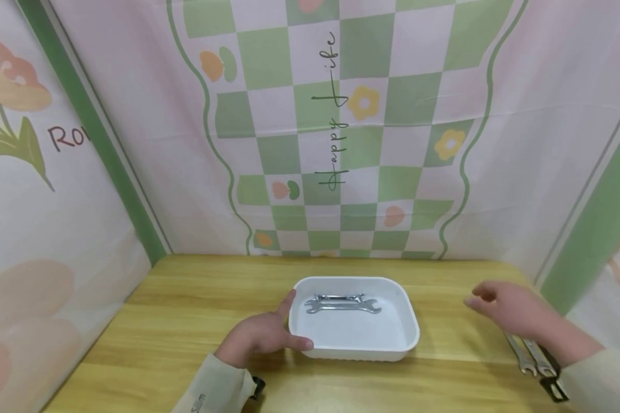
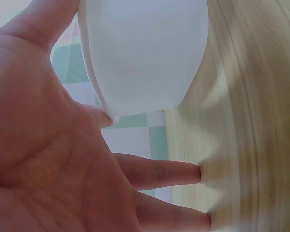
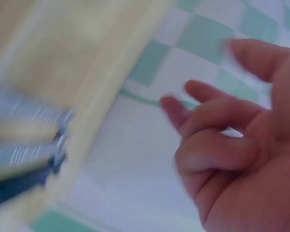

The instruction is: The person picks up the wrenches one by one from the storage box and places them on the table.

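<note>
A white tray [image 1: 361, 354] stands on the table with two open-ended wrenches [image 1: 343, 307] lying side by side toward its back. My left hand [image 1: 263, 334] rests against the tray's left side, thumb on the near rim and index finger along the side. In the left wrist view the tray [image 2: 145, 53] is beside the palm, and two straight fingers [image 2: 169, 173] reach down to the table. My right hand [image 1: 516, 307] hovers right of the tray, fingers loosely bent and holding nothing. Below it, more wrenches [image 1: 524, 358] lie on the table, partly hidden by the forearm.
The wooden table [image 1: 196, 321] ends at a fabric wall [image 1: 361, 143] with green checks at the back. Further printed cloth [image 1: 41, 258] hangs at the left. A black strap [image 1: 554, 389] is at the right wrist.
</note>
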{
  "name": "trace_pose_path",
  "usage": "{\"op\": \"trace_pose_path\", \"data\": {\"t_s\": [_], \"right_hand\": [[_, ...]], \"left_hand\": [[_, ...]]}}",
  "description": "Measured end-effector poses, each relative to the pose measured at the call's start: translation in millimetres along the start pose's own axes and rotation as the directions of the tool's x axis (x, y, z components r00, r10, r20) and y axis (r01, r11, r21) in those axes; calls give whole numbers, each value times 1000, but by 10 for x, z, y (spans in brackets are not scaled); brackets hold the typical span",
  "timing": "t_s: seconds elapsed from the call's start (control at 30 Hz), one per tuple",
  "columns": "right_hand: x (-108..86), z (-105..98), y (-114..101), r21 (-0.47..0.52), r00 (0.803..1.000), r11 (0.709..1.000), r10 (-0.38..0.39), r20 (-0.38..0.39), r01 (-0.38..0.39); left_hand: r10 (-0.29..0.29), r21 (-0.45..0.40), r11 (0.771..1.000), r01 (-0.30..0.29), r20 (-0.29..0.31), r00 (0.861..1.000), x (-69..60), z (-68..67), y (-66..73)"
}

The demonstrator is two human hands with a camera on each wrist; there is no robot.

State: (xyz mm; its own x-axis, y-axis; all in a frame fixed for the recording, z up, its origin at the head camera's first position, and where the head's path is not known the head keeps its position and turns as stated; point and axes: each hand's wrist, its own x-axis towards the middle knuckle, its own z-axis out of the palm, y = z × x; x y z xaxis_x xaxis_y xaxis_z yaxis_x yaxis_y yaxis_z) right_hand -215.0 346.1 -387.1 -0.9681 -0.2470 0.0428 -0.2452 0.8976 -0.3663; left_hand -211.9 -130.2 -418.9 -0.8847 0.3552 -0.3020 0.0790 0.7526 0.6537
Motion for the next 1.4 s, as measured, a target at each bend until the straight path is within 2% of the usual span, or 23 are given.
{"op": "trace_pose_path", "data": {"t_s": [0.03,0.07,0.1,0.13,0.2,0.23,0.27,0.33,0.4,0.43,0.5,0.57,0.63,0.77,0.87,0.93,1.07,1.17,1.4], "right_hand": [[40,-55,-47,153,999,988,34,21,-37],[82,-101,-91,308,997,949,57,47,-69],[124,-143,-131,453,994,886,67,81,-96],[174,-182,-170,585,991,802,63,121,-123],[287,-239,-248,777,977,600,40,211,-192],[343,-258,-297,822,968,523,22,251,-225],[402,-274,-349,851,958,459,-1,288,-255],[526,-285,-468,876,938,374,-48,345,-303],[653,-271,-611,877,914,329,-82,396,-350],[715,-257,-685,872,902,320,-101,420,-371],[836,-213,-833,859,878,317,-132,460,-403],[940,-151,-972,836,858,350,-144,493,-422],[1029,-82,-1091,807,846,408,-137,516,-426],[1181,74,-1287,727,832,554,-106,545,-405],[1278,195,-1401,675,824,622,-82,560,-397],[1330,272,-1453,652,820,648,-74,568,-393],[1403,421,-1511,628,815,673,-64,576,-392],[1441,510,-1535,602,812,705,-64,581,-375],[1476,670,-1582,479,804,824,-51,592,-301]], "left_hand": [[0,1,1000,0,0,1000,2,0,1],[-1,-2,1000,1,0,1000,3,0,2],[-2,-3,1000,2,0,1000,4,0,3],[-5,-3,1000,5,0,1000,3,1,1],[-7,-4,1000,7,-1,1000,4,1,-3],[-9,-4,1000,9,-1,1000,7,1,-5],[-9,-3,1000,9,-1,1000,8,1,-7],[-10,-1,1000,10,-1,1000,8,3,-11],[-9,-4,1000,9,-1,1000,7,1,-12],[-9,-5,1000,9,-1,1000,6,0,-13],[-9,-5,1000,9,-1,1000,3,-2,-13],[-7,-6,1000,7,-1,1000,0,-4,-11],[-5,-6,1000,5,-2,1000,1,-2,-12],[-5,-14,1000,5,0,1000,0,0,-11],[-7,-8,1000,7,0,1000,2,-5,-5],[-8,-3,1000,8,2,1000,3,-11,3],[-15,2,1000,15,11,1000,10,-17,12],[-21,-1,1000,21,15,1000,12,-17,14],[-25,2,1000,25,13,1000,9,-16,13]]}}
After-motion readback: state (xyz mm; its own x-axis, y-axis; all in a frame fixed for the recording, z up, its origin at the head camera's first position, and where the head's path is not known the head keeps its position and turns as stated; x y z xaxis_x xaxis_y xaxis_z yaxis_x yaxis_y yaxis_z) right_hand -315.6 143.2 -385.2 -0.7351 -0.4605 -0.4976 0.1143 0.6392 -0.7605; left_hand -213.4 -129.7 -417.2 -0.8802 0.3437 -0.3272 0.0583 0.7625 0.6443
